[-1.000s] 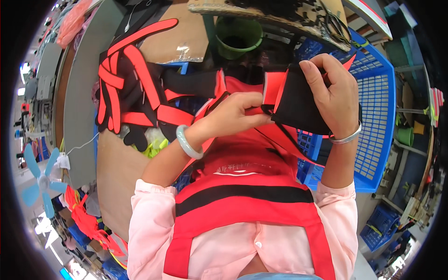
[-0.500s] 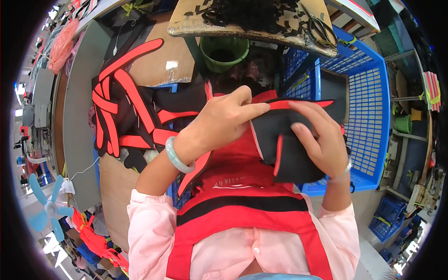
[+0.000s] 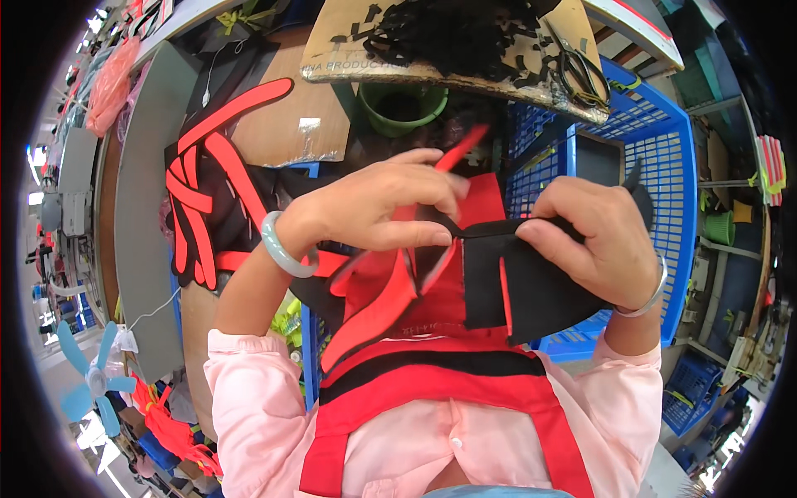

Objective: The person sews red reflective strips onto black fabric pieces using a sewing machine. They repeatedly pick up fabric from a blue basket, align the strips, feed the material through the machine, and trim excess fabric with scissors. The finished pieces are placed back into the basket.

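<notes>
A black fabric piece [image 3: 548, 286] with red edging and a red-lined slit hangs between my hands over my lap. My right hand [image 3: 594, 236] is closed on its upper edge, thumb in front and fingers behind. At the other end of that folded edge, my left hand [image 3: 378, 203] has its thumb and fingers around the cloth; its fingertips are slightly blurred. Red strips with black backs, such as the curved red strip [image 3: 374, 319], dangle below my left hand. How they join the black piece is partly hidden by the hand.
Red-and-black strips [image 3: 195, 199] lie piled at the left. Ahead, a board [image 3: 332, 62] carries black scraps and scissors [image 3: 577, 70], with a green bucket [image 3: 403, 108] below. A blue basket [image 3: 677, 249] stands at the right, and a small fan [image 3: 95, 382] at the left.
My left hand has moved left and down, and the red strips now swing below it. My right hand has shifted right and gripped the upper edge, which is now folded over.
</notes>
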{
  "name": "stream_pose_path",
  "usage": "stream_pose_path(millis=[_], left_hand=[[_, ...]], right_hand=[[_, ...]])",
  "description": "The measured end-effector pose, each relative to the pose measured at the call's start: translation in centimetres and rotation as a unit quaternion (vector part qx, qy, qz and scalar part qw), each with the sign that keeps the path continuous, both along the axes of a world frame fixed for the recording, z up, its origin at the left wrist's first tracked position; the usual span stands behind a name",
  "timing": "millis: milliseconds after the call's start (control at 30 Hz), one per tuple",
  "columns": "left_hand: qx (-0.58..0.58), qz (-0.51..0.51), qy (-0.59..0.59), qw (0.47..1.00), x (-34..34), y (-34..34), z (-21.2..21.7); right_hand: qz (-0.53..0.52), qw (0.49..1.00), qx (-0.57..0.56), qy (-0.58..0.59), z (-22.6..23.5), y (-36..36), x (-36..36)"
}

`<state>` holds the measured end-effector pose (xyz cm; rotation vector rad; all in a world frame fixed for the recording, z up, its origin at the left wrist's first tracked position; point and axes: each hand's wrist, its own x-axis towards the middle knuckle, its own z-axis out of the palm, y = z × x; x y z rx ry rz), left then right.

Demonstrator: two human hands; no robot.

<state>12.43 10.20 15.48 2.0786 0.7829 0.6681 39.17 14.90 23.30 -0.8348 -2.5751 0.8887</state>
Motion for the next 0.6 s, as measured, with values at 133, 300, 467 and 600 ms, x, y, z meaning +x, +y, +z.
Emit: stream_pose_path(millis=[133, 300, 467, 600], left_hand=[[-0.192, 0.066, -0.119, 0.972, 0.1, 2.0, 0.0], [-0.193, 0.205, -0.185, 0.942, 0.0, 6.0, 2.9], [-0.076, 0.271, -0.085, 0.956, -0.6, 10.2, 3.8], [-0.062, 0.318, -0.044, 0.945, -1.2, 12.6, 3.8]], right_hand=[[-0.050, 0.996, 0.075, 0.012, -0.1, 3.1, 0.1], [-0.124, 0.976, 0.168, 0.062, -0.7, 7.3, -1.6], [-0.166, 0.957, 0.221, 0.088, -2.2, 11.4, -2.8], [-0.177, 0.946, 0.263, 0.066, -2.6, 13.9, -3.8]])
